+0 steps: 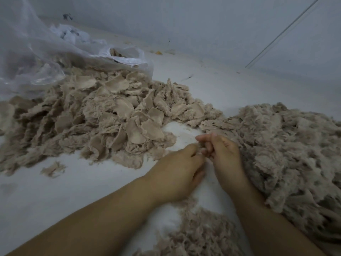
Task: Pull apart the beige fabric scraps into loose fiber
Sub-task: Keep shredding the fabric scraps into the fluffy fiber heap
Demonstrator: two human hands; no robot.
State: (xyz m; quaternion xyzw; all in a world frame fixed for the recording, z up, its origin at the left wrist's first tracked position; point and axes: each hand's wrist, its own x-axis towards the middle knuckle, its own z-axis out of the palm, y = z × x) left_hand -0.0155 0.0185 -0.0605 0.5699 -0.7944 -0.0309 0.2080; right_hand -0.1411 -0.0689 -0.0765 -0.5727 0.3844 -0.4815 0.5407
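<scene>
Between the two heaps on the white floor (55,196), both hands met over a bare patch, close enough that their knuckles nearly touched. The left hand (177,172) lay low, back upward, fingers curled in toward the right hand (223,156), which stood a little higher with its fingers bent and its fingertips (200,138) pointing leftward. A small tuft of beige scrap (200,146) seemed pinched between them, though it was mostly hidden by the fingers and I could not make out its shape or which way it ran. Each hand looked closed on that bit rather than loose.

What mattered for the next pull was the lie of the piles. The unpicked fabric scraps (103,115) sat ahead and to the left, so the left hand was the nearer one for fetching another piece. The loose fiber (284,150) was banked up on the right, touching the right forearm, with more of it strewn near the elbows. A clear plastic bag (36,52) slumped behind the scrap heap against the wall. I judged the hands would draw apart sideways, left and right.
</scene>
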